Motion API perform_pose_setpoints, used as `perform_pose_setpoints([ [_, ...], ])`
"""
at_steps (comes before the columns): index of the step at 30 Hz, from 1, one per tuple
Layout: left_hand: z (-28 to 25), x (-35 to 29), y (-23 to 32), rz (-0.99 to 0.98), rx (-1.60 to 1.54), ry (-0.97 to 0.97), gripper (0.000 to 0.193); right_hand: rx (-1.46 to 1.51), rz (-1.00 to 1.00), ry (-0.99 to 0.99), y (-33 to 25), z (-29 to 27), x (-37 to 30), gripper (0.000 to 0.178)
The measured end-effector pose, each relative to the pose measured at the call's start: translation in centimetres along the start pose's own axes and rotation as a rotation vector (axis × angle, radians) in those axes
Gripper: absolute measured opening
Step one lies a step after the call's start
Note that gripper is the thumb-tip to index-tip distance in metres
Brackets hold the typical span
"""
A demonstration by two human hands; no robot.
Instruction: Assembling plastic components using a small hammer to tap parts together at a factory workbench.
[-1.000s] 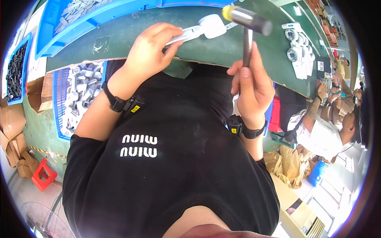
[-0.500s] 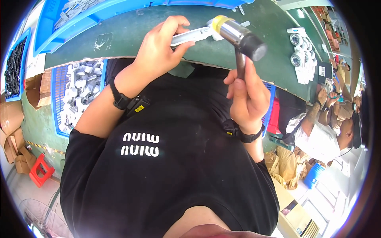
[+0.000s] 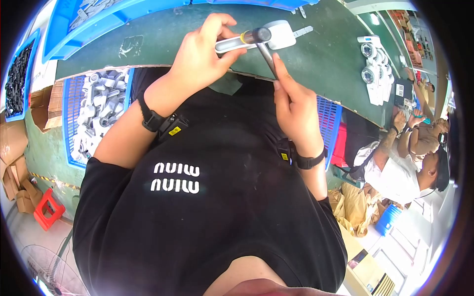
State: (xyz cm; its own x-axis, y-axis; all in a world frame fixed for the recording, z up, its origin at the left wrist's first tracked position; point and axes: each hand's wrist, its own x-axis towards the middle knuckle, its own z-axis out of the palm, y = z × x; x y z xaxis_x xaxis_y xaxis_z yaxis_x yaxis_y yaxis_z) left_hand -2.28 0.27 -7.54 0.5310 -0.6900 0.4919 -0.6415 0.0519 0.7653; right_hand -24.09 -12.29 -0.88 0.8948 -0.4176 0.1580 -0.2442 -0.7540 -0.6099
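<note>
Dark, yellow-ringed hammer [image 3: 257,35] blocks part of the long white piece with a rounded head [image 3: 280,35], so no clue if they're touching. Left hand [image 3: 201,53] covers the piece's left end. Big blue plastic tray [image 3: 84,37] gets chopped up top, and the little black parts [image 3: 19,81] far left are too tiny to make out.

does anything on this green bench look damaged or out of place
Slightly: a pale, scratchy patch marks the bench top, left of the left hand, breaking its mostly even green like wear. The white part in that hand shows no obvious damage.
</note>
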Motion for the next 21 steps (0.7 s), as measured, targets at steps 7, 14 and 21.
perform_pose_setpoints([
  [7, -0.2, 0.1, 0.0, -0.043, -0.01, 0.001, 0.066, 0.12, -0.176, 0.09, -0.3, 1.4, -0.2, 0.063],
  [14, 0.1, -0.1, -0.7, -0.027, 0.014, 0.011, 0.07, 0.155, -0.211, 0.113, -1.7, 1.5, 0.2, 0.061],
  [21, -0.5, -0.2, 0.5, -0.127, -0.032, -0.006, 0.07, 0.169, -0.178, 0.039, -1.1, 1.1, 0.7, 0.059],
])
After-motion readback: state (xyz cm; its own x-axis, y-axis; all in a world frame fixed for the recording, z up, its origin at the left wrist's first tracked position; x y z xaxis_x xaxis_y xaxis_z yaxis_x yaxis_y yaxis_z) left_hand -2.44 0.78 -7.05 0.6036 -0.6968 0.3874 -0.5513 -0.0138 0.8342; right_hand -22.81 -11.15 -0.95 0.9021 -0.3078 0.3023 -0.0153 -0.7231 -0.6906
